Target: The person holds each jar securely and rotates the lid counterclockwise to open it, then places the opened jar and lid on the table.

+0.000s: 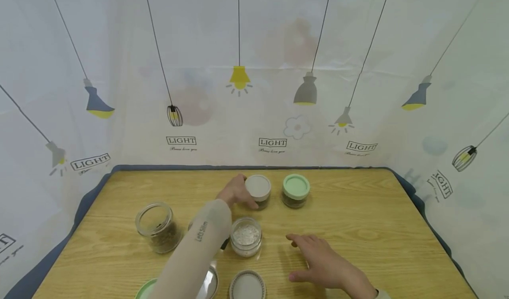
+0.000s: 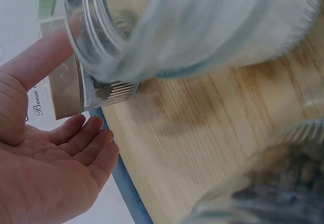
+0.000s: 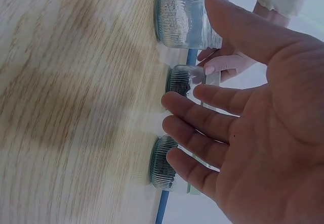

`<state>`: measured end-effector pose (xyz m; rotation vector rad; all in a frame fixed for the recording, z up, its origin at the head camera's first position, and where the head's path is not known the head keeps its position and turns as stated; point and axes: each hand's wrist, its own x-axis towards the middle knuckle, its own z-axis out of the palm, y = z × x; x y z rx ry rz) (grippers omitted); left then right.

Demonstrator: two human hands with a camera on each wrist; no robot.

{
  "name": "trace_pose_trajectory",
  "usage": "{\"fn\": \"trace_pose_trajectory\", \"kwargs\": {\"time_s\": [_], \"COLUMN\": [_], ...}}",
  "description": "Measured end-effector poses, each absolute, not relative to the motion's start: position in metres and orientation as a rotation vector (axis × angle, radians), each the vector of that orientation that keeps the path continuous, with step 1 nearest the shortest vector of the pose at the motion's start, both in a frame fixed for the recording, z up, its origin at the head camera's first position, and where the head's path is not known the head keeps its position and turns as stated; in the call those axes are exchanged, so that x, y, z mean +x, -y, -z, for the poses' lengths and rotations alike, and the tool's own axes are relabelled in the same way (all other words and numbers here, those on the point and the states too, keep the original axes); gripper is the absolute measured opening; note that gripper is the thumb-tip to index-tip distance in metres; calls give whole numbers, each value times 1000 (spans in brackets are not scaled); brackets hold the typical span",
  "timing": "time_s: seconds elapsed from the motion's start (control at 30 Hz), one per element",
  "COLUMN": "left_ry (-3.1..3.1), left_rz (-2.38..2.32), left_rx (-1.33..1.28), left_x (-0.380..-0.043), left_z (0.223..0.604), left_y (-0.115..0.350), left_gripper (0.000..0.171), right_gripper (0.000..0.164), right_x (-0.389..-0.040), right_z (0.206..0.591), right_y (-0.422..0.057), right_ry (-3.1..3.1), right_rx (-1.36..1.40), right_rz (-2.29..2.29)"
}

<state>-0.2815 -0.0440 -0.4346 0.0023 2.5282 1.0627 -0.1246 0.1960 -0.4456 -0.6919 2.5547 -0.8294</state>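
At the back of the table, my left hand (image 1: 238, 191) is spread around the left side of a small glass jar with a white lid (image 1: 258, 185). Its thumb lies at the near side and its fingertips (image 2: 104, 135) are right beside the lid's edge. Dark contents show in this jar. My right hand (image 1: 324, 261) hangs over the right front of the table, palm inward, fingers loosely extended and holding nothing. Between the hands stands an uncovered glass jar of white grains (image 1: 245, 237). Right of the white-lidded jar stands a green-lidded jar (image 1: 296, 187) with dark contents.
An uncovered glass jar with brown contents (image 1: 162, 235) stands on the left, beyond my left forearm. Along the front edge lie a pale round lid (image 1: 247, 286) and a green lid (image 1: 145, 290), partly hidden. A printed curtain (image 1: 222, 153) encloses the wooden table.
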Motion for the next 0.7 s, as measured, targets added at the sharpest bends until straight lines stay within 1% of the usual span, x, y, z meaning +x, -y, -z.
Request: {"fn": "trace_pose_trajectory", "kwargs": {"time_s": [0.7], "left_ry": [-2531], "left_rz": [-1110], "left_rx": [-36], "left_x": [-281], "left_z": [443], "left_y": [34], "left_gripper": [93], "right_gripper": [81], "right_x": [-126], "right_z": [449], "right_y": [-200], "right_ry": [-2568], "right_rx": [-722], "right_rz": [818]}}
